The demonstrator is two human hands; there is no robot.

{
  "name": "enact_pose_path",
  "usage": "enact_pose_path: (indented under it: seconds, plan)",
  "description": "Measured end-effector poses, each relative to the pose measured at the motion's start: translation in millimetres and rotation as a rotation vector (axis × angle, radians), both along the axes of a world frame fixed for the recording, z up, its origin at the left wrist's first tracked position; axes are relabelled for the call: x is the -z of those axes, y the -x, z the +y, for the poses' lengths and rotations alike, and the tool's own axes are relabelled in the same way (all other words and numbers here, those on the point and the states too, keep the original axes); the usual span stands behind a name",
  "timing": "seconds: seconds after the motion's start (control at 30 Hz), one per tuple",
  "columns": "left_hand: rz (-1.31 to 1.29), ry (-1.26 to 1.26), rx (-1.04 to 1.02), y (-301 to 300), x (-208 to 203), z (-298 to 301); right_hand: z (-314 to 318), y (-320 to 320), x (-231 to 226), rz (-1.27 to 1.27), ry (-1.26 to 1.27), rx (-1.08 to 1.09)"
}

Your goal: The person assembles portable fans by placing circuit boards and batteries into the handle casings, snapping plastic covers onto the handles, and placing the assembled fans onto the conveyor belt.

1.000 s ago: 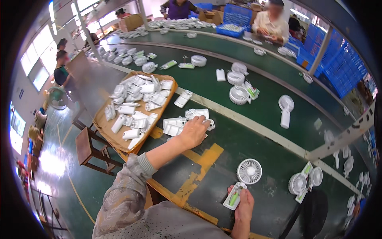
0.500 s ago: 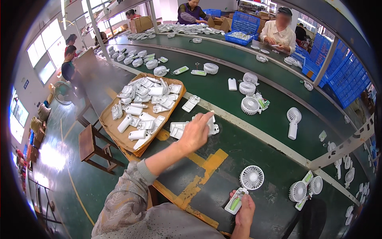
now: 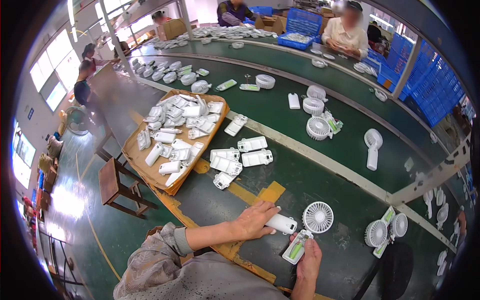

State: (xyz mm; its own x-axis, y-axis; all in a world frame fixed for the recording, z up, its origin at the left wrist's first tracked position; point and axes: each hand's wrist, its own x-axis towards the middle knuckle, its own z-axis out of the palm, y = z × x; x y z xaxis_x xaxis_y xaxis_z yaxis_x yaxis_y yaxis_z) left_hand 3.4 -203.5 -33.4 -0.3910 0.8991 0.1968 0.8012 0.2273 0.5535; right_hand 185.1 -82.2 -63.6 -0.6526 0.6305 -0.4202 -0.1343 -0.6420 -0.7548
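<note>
Stretching the left forearm (image 3: 212, 236) in from the lower left, holding the left hand (image 3: 255, 220) palm-down and grasping a white cover (image 3: 283, 224) just beside the open fan handle (image 3: 298, 246). Pointing the right forearm (image 3: 303, 287) upward, curling the right hand (image 3: 309, 257) around that handle, gripping it below the round fan head (image 3: 318, 217), over the dark worktable (image 3: 340, 267).

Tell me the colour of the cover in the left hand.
The cover is white, clearest in the head view.
</note>
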Motion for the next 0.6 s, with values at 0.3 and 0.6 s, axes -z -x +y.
enact_pose_path:
  seconds: [0.3,0.6]
  plan:
    - [-0.054,0.385,-0.124,-2,-36,7,1,16,-3,0.011,0.066,-0.027]
    - [-0.308,0.276,-0.042,-50,-47,15,-2,8,-4,0.003,0.097,0.000]
